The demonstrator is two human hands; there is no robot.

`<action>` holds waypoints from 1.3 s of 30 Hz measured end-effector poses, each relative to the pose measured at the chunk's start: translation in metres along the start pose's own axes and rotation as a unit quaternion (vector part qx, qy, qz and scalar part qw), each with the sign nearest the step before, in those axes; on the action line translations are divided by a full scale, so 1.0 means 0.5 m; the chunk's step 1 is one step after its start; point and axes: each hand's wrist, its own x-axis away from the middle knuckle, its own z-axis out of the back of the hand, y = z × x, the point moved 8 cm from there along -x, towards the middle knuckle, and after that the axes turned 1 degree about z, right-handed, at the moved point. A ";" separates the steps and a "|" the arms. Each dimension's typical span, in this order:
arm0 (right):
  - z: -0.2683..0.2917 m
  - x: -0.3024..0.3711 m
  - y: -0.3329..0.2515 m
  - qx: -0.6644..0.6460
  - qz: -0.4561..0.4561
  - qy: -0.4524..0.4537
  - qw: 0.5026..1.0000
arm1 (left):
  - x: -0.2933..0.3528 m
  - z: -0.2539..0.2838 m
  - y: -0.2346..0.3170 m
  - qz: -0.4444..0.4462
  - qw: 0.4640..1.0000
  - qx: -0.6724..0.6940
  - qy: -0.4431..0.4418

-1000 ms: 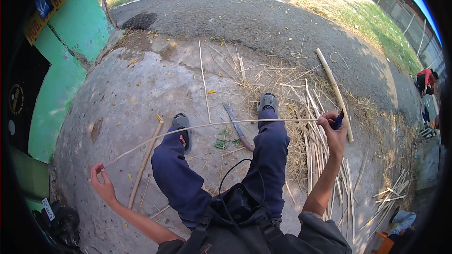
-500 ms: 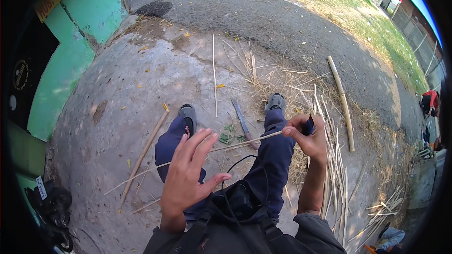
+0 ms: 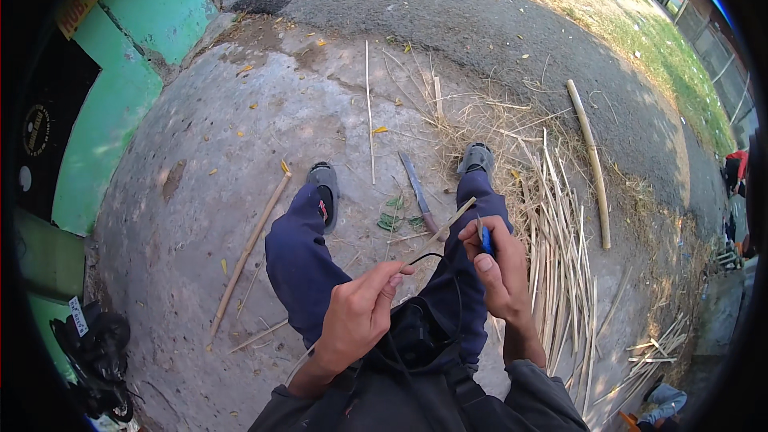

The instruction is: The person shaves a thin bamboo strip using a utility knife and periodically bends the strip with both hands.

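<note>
Left hand (image 3: 358, 310): I see thumb and fingertips pinched together on a pale strip.
Right hand (image 3: 502, 270): I have its fingers curled around a small blue-handled blade (image 3: 486, 243).
Pale strip (image 3: 446, 230): slanting up and rightward from the left fingertips, its upper end just beyond the right hand, over the lap side of my view.
Machete (image 3: 417, 190): on the concrete between two dark shoes (image 3: 326, 192).
Strip pile (image 3: 552, 252): I find it lying right of the right leg.
Thick pole (image 3: 590, 162): farther right, beside the pile.
Brown stick (image 3: 252, 252): left of the left leg.
</note>
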 end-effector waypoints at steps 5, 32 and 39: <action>-0.074 0.018 -0.026 0.166 0.116 -0.035 0.979 | 0.002 -0.014 -0.009 0.032 0.999 0.032 -0.025; 0.006 0.018 -0.029 0.123 0.095 0.101 0.983 | 0.040 -0.050 -0.015 0.074 0.988 0.094 -0.101; -0.041 0.028 -0.022 0.181 0.112 0.019 0.977 | 0.035 -0.048 -0.006 0.041 0.986 0.146 -0.071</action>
